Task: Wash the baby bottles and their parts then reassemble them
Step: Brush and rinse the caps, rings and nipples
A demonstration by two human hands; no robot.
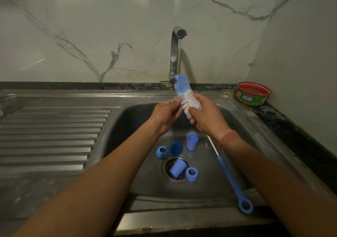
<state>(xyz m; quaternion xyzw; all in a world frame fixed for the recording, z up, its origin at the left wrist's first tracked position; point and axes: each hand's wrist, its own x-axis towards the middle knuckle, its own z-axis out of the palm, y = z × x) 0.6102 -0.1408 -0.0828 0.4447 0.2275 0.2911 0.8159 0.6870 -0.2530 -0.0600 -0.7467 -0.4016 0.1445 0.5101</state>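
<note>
A: Blue and white bristles — that's a long bottle brush [184,93] with a blue plastic handle, held up over the stainless steel sink [242,125], just under the chrome tap [175,54].

B: Why so high?

A: My guess is to catch the water; a thin stream seems to fall there, though it's faint. The right hand [206,116] has its fingers curled round the white bristles near the wire stem, and the handle runs down to the near right, its ring end over the sink's near rim.

B: And the left hand [166,116]?

A: Raised beside the brush, fingertips [177,101] at the bristles. Whether it pinches them or only touches, I cannot tell. Both forearms reach forward, wrists bent inward.

B: The bottle parts?

A: Down in the basin, well below the hands: two blue screw rings [162,152], two pale blue caps [192,142], one lying in the drain [168,174], and a darker blue oval piece [176,147]. No bottle bodies show. A red-lidded tub [253,93] sits far right on the counter.
</note>
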